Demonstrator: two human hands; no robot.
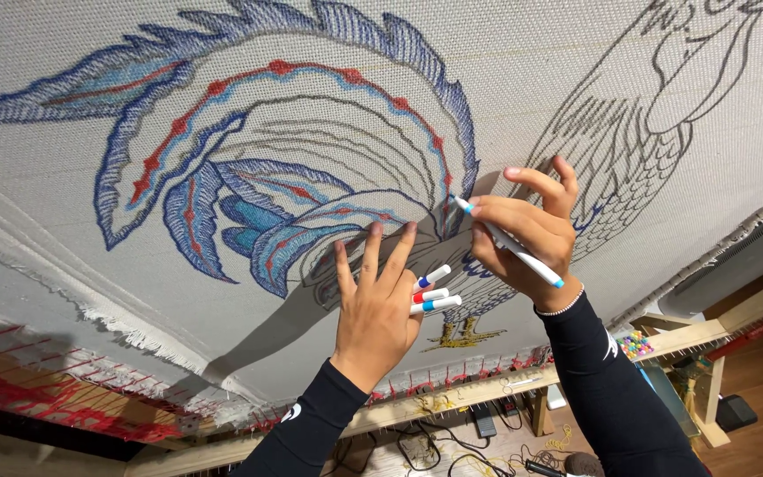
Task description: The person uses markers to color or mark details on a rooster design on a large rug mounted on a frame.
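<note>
**Marker at the tail edge of the bird outline**

A large stretched canvas (64, 291) on a wooden frame (452, 406) carried a bird design, its tail plumes (222, 203) already filled with blue and red, the body to the right of them outlined only in grey. A white marker with a blue tip (509, 242) was held in the right hand (527, 243), the fingers closed around its barrel, and the tip was set against the canvas at the right edge of the coloured plumes. The left hand (373, 305) was laid on the canvas just below those plumes, its fingers spread wide and flat, while three spare markers (434, 291), capped in blue, red and light blue, were pinched between two of them.

The step in hand was judged to be the colouring of the outline where plumes meet body. For the next stroke, a steady tip kept inside the drawn line was judged necessary, with the cloth braced by the flat left hand. Below the frame, cables (434, 450) were seen on the floor.
</note>
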